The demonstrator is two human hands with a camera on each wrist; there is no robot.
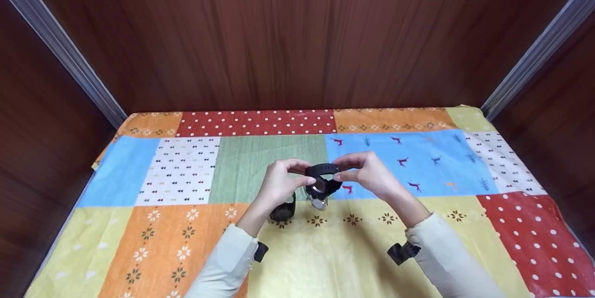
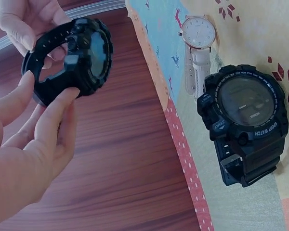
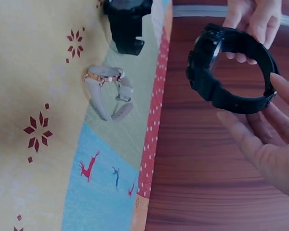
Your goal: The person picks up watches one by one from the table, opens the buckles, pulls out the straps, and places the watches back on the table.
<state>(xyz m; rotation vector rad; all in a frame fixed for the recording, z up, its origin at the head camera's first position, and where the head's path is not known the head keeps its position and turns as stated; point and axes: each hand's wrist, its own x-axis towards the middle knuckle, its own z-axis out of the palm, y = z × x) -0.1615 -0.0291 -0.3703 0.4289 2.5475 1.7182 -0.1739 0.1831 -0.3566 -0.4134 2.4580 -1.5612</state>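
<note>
A person's two bare hands hold up a black, chunky round-cased sports watch with a perforated rubber strap (image 1: 321, 187), above the middle of the patchwork cloth-covered table (image 1: 348, 248), well apart from its left and right edges. The left hand (image 1: 279, 179) pinches one side of the strap between thumb and fingers, close to the case; the right hand (image 1: 373, 176) pinches the opposite side, thumb near the buckle. The strap forms a ring, but I cannot tell whether the buckle is fully fastened.

Below, on the table, lies a second black round digital sports watch with a rubber strap (image 2: 245, 115), its dial facing up towards the left wrist camera. Just beside it, further towards the table's right edge, sits a slim white-dialled watch with a rose-gold rim and pale strap (image 2: 199, 33), its strap curled.

The likeliest trouble is a slip: only fingertips bear the raised watch, and its heavy-looking case could swing it round if either pinch loosens, dropping it onto the pale watch close beneath. Pulling the hands apart too hard could strain the strap or its buckle. Lowering the wrists carelessly might also nudge the second black watch, which lies near the left forearm.
</note>
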